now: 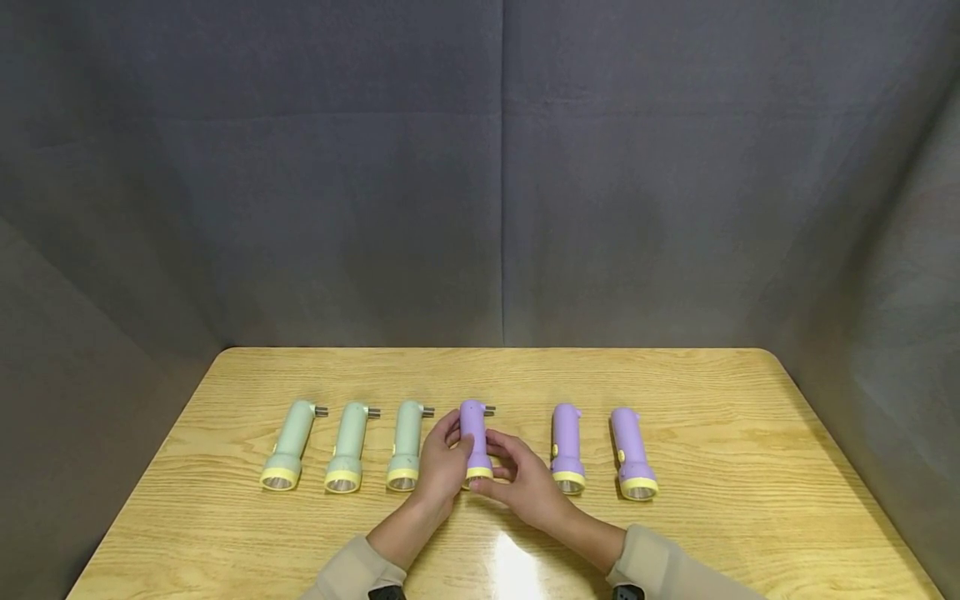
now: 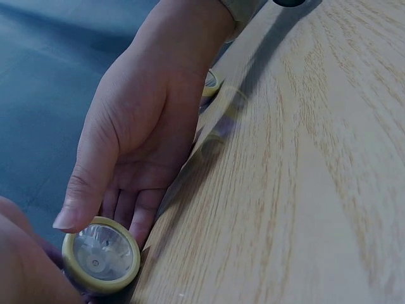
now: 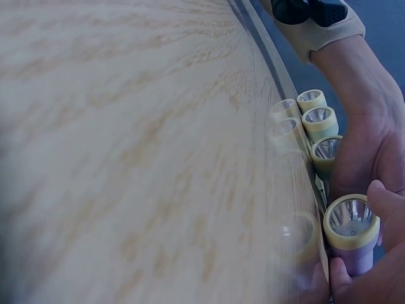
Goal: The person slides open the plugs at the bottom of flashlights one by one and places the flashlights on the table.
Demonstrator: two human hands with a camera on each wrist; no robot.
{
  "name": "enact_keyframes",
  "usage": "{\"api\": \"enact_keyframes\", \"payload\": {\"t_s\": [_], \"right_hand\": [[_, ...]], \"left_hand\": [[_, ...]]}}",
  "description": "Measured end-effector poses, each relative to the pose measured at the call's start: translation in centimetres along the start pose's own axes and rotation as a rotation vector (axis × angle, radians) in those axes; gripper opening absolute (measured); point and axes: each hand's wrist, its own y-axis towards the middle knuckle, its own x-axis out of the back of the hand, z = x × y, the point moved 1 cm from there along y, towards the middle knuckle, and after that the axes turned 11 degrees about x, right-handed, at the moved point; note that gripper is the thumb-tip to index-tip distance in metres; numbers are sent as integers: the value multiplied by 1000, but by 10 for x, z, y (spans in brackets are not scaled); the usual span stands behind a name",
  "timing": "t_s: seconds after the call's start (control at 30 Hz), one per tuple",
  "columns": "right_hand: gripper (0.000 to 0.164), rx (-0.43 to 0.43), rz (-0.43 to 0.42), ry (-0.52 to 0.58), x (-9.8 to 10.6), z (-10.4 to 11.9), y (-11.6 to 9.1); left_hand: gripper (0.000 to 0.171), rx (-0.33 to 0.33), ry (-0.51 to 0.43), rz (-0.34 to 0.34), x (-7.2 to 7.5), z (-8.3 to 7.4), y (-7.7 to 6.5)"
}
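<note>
In the head view, a purple flashlight (image 1: 472, 421) with a yellow rim lies between both hands near the table's middle, its metal plug prongs (image 1: 490, 411) sticking out to the right at the far end. My left hand (image 1: 442, 462) grips its body from the left, thumb over the top. From the right, my right hand (image 1: 534, 487) holds the lens end between thumb and fingers. The clear lens (image 2: 104, 252) faces the near side in the left wrist view. Low in the right wrist view, fingers of the right hand flank the yellow rim (image 3: 351, 240).
Left of the hands, three green flashlights (image 1: 288, 442) (image 1: 350, 442) (image 1: 407, 433) lie in a row with prongs out. On the right are two purple flashlights (image 1: 567, 437) (image 1: 632, 446) showing no prongs. A grey curtain (image 1: 637, 183) stands behind the wooden table (image 1: 750, 517).
</note>
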Motion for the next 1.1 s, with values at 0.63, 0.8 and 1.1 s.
{"api": "enact_keyframes", "payload": {"t_s": [0.63, 0.8, 1.1], "right_hand": [[77, 117, 100, -298, 5, 26, -13], [74, 145, 125, -429, 12, 40, -23], [75, 181, 118, -528, 31, 55, -39]], "left_hand": [[56, -43, 97, -18, 10, -21, -7], [53, -112, 196, -1, 11, -33, -9], [52, -172, 332, 100, 6, -49, -11]]}}
